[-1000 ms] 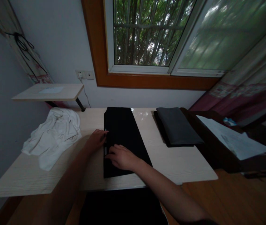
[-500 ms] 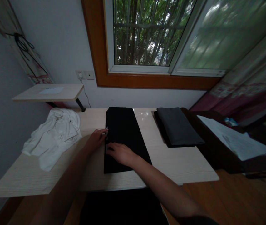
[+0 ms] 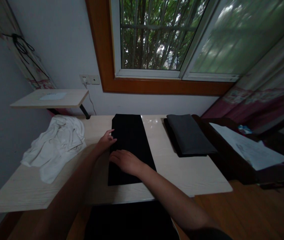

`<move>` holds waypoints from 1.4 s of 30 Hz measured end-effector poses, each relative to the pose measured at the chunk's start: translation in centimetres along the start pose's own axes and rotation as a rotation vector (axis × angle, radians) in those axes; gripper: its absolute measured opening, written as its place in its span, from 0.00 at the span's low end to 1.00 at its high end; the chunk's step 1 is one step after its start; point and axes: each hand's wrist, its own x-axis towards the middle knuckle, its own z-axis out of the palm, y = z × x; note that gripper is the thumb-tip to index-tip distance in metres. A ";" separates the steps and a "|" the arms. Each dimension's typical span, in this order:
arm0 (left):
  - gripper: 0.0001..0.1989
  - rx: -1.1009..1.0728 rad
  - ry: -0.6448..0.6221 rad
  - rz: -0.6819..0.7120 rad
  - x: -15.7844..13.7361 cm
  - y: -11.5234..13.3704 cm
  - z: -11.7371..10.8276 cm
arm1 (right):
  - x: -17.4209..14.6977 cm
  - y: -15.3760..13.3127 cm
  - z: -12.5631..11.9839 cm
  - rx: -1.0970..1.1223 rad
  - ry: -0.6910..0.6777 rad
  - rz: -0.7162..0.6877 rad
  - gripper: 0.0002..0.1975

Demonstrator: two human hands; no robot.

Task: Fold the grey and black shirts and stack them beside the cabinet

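A folded black cloth [image 3: 134, 133] lies lengthwise on the table, with one corner at its far left cut off or folded. My left hand [image 3: 107, 140] is at the cloth's left edge, thumb and forefinger spread apart, with nothing visible between them. Closer to me, my right hand [image 3: 125, 161] rests over the same edge. Its fingers are bent together and closed on the black fabric, and their tips are partly hidden.
Crumpled white fabric [image 3: 59, 140] lies on the table's left, below a small raised shelf [image 3: 74, 98]. A folded dark grey cloth [image 3: 189, 135] sits on darker fabric at the right. Beyond the table's right edge is a large white sheet [image 3: 247, 146].
My left thumb and forefinger have spread apart, and the small pale thing by them no longer shows. My right hand and the near part of the black cloth have shifted slightly left.
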 end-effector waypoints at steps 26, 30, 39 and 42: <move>0.26 0.279 0.053 0.064 -2.4 -1.1 -1.3 | -3.6 -0.6 1.2 0.190 -0.078 -0.077 0.18; 0.27 0.260 0.054 0.059 -2.5 -1.1 -1.2 | -4.2 -0.8 1.2 0.158 -0.090 -0.067 0.13; 0.27 0.213 0.182 0.042 -1.2 -1.7 -0.8 | -3.6 -0.7 1.4 0.131 0.048 -0.011 0.06; 0.26 0.199 0.186 0.053 -0.6 -1.4 -0.8 | -3.3 -0.7 1.3 0.140 0.085 0.008 0.05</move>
